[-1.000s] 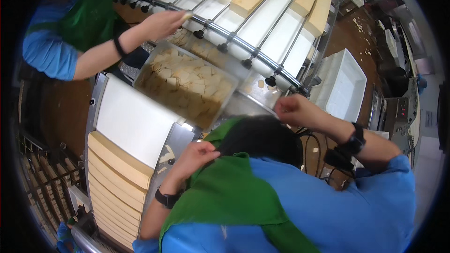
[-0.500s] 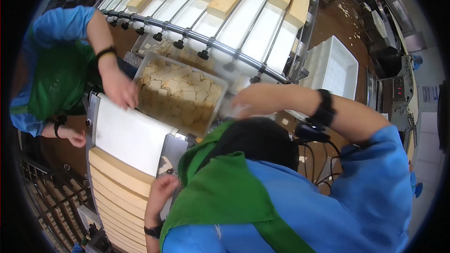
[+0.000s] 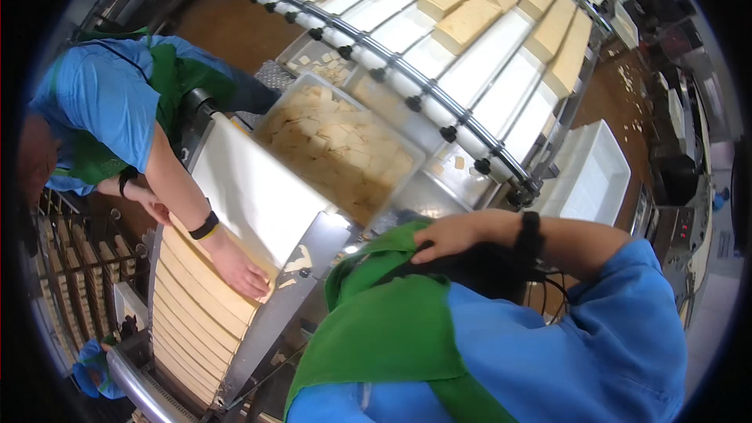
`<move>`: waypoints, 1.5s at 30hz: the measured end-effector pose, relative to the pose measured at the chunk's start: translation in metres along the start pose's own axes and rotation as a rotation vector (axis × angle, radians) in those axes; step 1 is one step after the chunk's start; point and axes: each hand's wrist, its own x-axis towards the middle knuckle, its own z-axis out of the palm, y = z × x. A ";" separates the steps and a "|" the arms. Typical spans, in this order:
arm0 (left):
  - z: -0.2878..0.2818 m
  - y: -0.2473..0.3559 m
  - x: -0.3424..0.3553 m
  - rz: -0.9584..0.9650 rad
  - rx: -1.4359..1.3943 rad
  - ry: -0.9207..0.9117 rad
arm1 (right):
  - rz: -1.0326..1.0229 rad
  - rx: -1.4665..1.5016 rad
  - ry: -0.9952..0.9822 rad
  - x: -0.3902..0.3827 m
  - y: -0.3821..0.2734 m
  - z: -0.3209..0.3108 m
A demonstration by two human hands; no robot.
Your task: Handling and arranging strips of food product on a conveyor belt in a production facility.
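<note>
My right hand (image 3: pixel 456 236) hangs in front of my green apron (image 3: pixel 376 337), fingers curled against its upper edge. Whether it grips any cloth is hidden. My left hand is out of view. Past the apron stands a pale plastic bin (image 3: pixel 417 158) full of thin, tan, square pieces (image 3: pixel 333 137). To its left is a white conveyor surface (image 3: pixel 243 180), with long tan bars (image 3: pixel 192 305) lying side by side on its near part. A co-worker's hand (image 3: pixel 239 269) presses on the farthest of these bars, at its right end.
More tan bars (image 3: pixel 470 27) lie in lanes on a wide white conveyor at the back, behind a metal rail (image 3: pixel 399 102) with black knobs. White tubs (image 3: pixel 595 176) stand at the right. A metal frame (image 3: pixel 294 274) with scraps edges the near conveyor. A co-worker (image 3: pixel 110 102) stands at left.
My right hand has come back from the bin toward my apron. My left hand has left the view. The co-worker's hand has moved from beside the bin onto the tan bars. My view has shifted.
</note>
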 end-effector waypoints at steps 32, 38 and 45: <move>0.104 -0.075 -0.022 0.181 -0.379 0.278 | 0.069 -0.172 -0.730 -0.056 0.089 -0.024; 0.102 -0.040 -0.036 -0.044 -0.534 0.849 | -0.079 -0.461 -0.060 0.018 -0.047 -0.095; 0.034 0.034 0.027 0.195 -0.466 0.960 | -0.598 -0.443 -0.061 0.123 -0.110 -0.083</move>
